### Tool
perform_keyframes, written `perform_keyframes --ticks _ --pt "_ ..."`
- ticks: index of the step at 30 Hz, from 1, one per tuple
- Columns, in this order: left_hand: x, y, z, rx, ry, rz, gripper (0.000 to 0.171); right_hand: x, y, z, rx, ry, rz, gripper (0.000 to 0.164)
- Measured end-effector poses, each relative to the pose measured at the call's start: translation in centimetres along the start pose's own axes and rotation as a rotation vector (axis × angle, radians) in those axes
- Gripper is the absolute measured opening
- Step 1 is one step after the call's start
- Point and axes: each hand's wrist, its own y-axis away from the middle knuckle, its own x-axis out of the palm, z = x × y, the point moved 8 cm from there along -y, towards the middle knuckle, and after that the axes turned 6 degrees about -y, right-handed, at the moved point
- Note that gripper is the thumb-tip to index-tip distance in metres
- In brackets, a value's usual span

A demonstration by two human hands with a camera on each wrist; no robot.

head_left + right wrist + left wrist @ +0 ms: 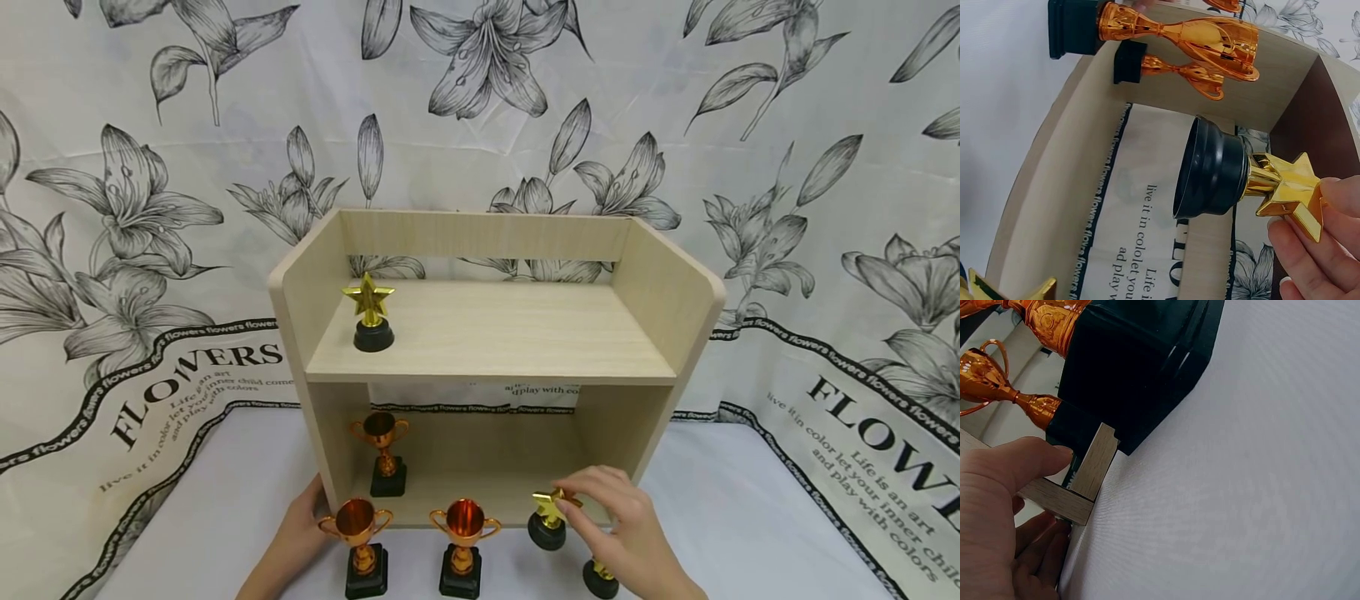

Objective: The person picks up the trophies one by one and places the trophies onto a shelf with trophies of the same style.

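Observation:
My right hand point(630, 521) pinches a gold star trophy point(550, 518) by its star, in front of the lower right of a wooden shelf point(487, 377). In the right wrist view the trophy's black base point(1210, 170) points away from the fingers. With thumb and fingers on either side, my left hand point(1022, 487) grips the lower left side panel point(1054, 497) of the shelf. An orange-gold cup trophy point(360, 533) stands just right of that hand, and another cup trophy point(462, 537) further right. Partly hidden under my right hand is a second star trophy point(600, 579).
On the upper shelf board point(510, 329) a star trophy point(371, 312) stands at the left. A cup trophy point(386, 454) stands on the lower level, also at the left. White cloth point(217, 492) covers the table, and a flower-printed cloth point(480, 150) hangs behind.

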Motion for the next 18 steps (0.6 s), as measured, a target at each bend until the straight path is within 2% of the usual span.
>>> perform_keyframes --ticks 6,18 --pt "0.05 0.01 -0.04 0.006 0.006 -0.005 0.088 0.15 -0.06 -0.31 0.05 0.017 0.008 0.043" --pt "0.2 -0.06 0.13 -0.039 0.001 0.01 0.09 0.1 -0.67 -0.38 0.111 -0.01 0.022 0.035"
